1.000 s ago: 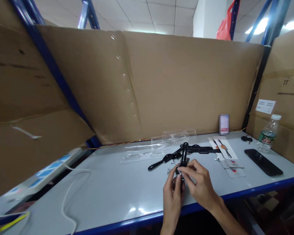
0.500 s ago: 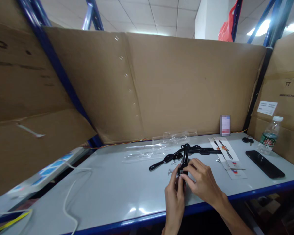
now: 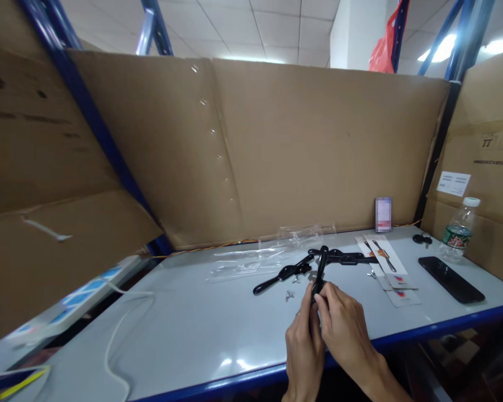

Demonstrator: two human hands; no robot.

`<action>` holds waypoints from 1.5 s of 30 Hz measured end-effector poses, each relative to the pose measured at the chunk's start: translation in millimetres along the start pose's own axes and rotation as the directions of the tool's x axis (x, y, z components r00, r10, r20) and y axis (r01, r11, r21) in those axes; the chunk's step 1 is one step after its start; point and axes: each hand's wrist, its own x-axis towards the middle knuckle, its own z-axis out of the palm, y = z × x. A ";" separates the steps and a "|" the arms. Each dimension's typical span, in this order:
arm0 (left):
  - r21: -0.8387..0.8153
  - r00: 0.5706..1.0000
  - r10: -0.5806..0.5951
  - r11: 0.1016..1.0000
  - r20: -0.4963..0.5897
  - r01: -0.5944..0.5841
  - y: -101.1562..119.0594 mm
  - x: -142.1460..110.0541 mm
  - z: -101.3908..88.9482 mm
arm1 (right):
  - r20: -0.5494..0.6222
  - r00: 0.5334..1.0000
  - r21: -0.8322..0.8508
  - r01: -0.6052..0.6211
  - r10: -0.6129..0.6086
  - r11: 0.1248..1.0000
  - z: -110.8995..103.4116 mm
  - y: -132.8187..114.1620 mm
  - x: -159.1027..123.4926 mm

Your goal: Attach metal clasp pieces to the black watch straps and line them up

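My left hand [image 3: 304, 343] and my right hand [image 3: 342, 329] meet over the near part of the grey table [image 3: 201, 324]. Both pinch the lower end of a black watch strap [image 3: 321, 268] that stands up between my fingertips. Just behind it lie other black straps: one [image 3: 283, 274] pointing left and one [image 3: 343, 258] pointing right. A few small silver pins [image 3: 289, 294] lie on the table left of my hands.
Printed packaging cards [image 3: 392, 271] lie right of the straps, then a black phone [image 3: 450, 278], keys [image 3: 421, 239] and a water bottle [image 3: 458, 229]. Clear plastic bags [image 3: 260, 257] lie behind. A white cable [image 3: 117, 329] and power strip [image 3: 67, 304] sit left. Cardboard walls surround the table.
My hands have shifted slightly right and nearer the table's front edge, still holding the strap, which now tilts a little more to the right.
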 end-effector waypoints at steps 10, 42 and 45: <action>-0.369 0.944 -0.325 0.871 0.063 0.325 6.9 13.1 -8.5 | 0.002 0.991 0.380 -0.123 0.133 0.917 -2.2 10.3 3.8; -0.371 0.932 -0.343 0.855 0.117 0.362 9.1 4.9 -1.8 | 0.237 0.966 0.561 -0.219 0.098 0.799 9.7 21.5 29.7; -0.377 0.930 -0.352 0.851 0.106 0.365 8.6 5.7 -3.3 | 0.225 0.969 0.563 -0.218 0.106 0.797 10.4 19.6 29.9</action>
